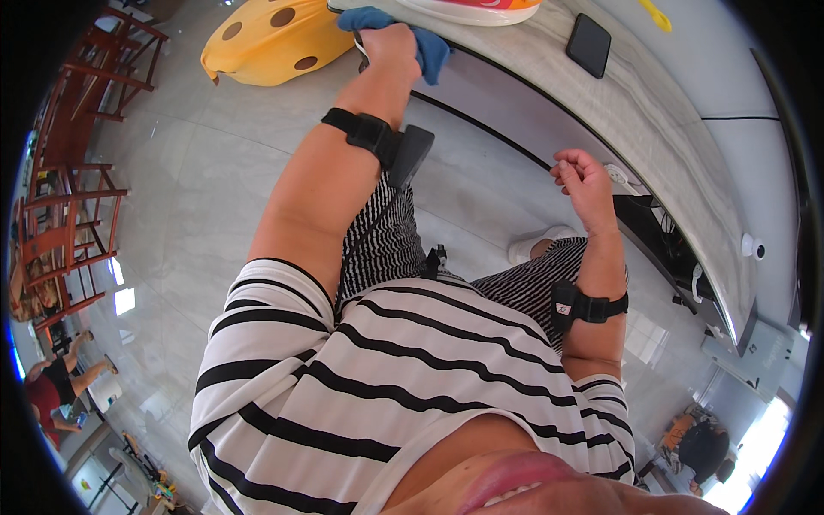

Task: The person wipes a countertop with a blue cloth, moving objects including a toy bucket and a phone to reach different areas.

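My left hand [390, 53] grips a blue cloth [432, 55] at the far edge of a long low cabinet, against its marble-patterned top. Part of the cloth hangs over the cabinet's grey front [502, 103]. My right hand [587, 193] hovers beside the cabinet front, fingers loosely bent, with nothing visible in it. Close to that hand is a white round fitting [617, 174] on the cabinet. A black smartphone [588, 45] lies on the marble-patterned top [650, 109]. Black straps with devices circle both my forearms.
A yellow, brown-spotted fabric item [277, 42] rests beside the cabinet. A white-rimmed colourful object [476, 9] and a small white camera [752, 247] stand on top. Cables hang in an open compartment [650, 222]. Wooden chairs [77, 212] line the left; other people are farther off.
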Available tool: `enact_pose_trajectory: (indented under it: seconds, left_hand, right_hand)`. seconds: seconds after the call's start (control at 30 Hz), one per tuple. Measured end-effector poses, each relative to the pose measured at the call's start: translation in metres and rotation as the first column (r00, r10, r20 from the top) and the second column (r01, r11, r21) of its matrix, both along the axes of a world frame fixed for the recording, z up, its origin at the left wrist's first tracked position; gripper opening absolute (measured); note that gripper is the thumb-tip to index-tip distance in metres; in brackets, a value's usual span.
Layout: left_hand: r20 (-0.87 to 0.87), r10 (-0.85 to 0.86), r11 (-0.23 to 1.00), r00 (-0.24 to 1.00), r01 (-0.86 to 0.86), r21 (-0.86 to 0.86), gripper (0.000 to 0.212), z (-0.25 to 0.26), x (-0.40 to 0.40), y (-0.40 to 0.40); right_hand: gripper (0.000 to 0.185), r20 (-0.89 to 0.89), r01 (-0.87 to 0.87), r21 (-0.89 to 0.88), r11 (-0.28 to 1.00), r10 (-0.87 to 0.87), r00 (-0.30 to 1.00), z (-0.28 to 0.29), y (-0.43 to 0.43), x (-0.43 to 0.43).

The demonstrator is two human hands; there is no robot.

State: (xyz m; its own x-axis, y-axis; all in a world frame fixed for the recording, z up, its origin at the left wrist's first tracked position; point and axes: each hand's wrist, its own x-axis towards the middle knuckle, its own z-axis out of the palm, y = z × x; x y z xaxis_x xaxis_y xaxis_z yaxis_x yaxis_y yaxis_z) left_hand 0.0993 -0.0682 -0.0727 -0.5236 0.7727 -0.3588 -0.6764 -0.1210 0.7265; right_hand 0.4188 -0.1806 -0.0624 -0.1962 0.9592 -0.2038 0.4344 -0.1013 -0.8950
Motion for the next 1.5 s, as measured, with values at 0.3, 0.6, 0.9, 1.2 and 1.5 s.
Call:
enact_pose_trajectory:
  seconds: [0.3,0.6,0.9,1.2,1.5]
  left_hand:
    - [-0.35,-0.349,0.935,0.869,0.299,-0.189,0.03,0.014,0.08,-0.047]
    - [-0.071,-0.023,1.0,0.997,0.025,0.015,0.033,0.013,0.029,-0.019]
    - [-0.376,-0.228,0.966,0.898,0.258,0.032,0.033,0.002,0.074,-0.04]
    - [-0.255,-0.104,0.994,0.961,0.093,-0.052,0.023,0.032,0.058,-0.041]
    - [-0.288,-0.027,0.994,0.957,0.058,0.098,0.03,0.026,0.062,-0.047]
  right_hand:
    - [0.017,0.035,-0.066,-0.002,0.998,0.066,0.997,-0.003,0.001,-0.005]
    - [0.018,0.07,-0.054,0.023,0.998,0.053,0.996,0.0,-0.004,-0.001]
    - [0.018,0.079,-0.11,0.002,0.994,0.109,0.991,-0.002,-0.002,-0.003]
    - [0.019,0.144,-0.085,0.017,0.996,0.082,0.986,-0.009,-0.005,0.008]
    - [0.02,0.156,-0.127,0.019,0.992,0.122,0.98,-0.011,-0.003,0.004]
